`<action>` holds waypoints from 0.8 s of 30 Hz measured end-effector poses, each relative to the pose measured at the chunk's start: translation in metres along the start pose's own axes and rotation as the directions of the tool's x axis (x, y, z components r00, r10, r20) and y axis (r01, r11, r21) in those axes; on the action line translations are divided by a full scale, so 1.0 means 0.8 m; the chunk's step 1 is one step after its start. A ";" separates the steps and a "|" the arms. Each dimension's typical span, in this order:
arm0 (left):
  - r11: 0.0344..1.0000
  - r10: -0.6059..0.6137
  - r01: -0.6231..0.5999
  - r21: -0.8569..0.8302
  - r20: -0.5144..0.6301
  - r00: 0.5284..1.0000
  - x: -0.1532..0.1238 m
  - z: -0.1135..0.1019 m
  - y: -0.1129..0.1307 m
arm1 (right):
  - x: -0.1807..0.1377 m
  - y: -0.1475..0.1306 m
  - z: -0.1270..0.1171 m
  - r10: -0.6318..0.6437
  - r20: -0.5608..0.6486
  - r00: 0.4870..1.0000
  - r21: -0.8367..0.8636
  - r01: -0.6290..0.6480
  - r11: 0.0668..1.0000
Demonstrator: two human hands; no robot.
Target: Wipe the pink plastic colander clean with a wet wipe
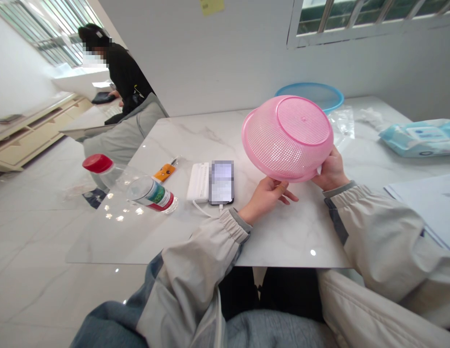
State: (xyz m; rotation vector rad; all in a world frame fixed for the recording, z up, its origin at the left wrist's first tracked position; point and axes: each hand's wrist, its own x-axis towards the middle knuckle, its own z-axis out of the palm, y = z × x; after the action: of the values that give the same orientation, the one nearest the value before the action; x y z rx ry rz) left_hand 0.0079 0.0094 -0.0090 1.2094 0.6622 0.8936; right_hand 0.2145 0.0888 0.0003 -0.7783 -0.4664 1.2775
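Left hand (268, 195): under pink basket (288, 137)'s near rim, fingers loosely extended, can't tell if gripping
Right hand (332, 170): gripping rim's right side
Pink basket: tilted, base up, just beyond hands
Phone (221, 182): left of left hand

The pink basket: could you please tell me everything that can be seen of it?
The pink basket is round, with mesh walls, a smooth flared rim and a ringed mesh base; it looks like plastic. It is tilted, base upward, its inside hidden. It seems held above the table, partly hiding the blue basket. The right grip holds its lower right edge; the left grip seems to touch the near rim.
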 end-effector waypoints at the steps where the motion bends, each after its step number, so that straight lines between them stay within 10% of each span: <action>1: 1.000 -0.003 0.003 -0.001 -0.002 1.000 0.000 0.000 0.000 | 0.000 0.000 0.000 0.000 -0.001 1.000 -0.003 0.000 1.000; 24: 1.000 -0.012 0.013 -0.007 0.007 1.000 -0.001 0.001 0.003 | 0.002 0.002 -0.005 -0.017 0.002 1.000 -0.008 0.017 1.000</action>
State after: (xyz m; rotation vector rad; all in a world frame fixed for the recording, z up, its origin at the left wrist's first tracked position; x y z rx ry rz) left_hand 0.0075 0.0083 -0.0063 1.2000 0.6600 0.8806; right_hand 0.2164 0.0897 -0.0040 -0.7781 -0.4793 1.2618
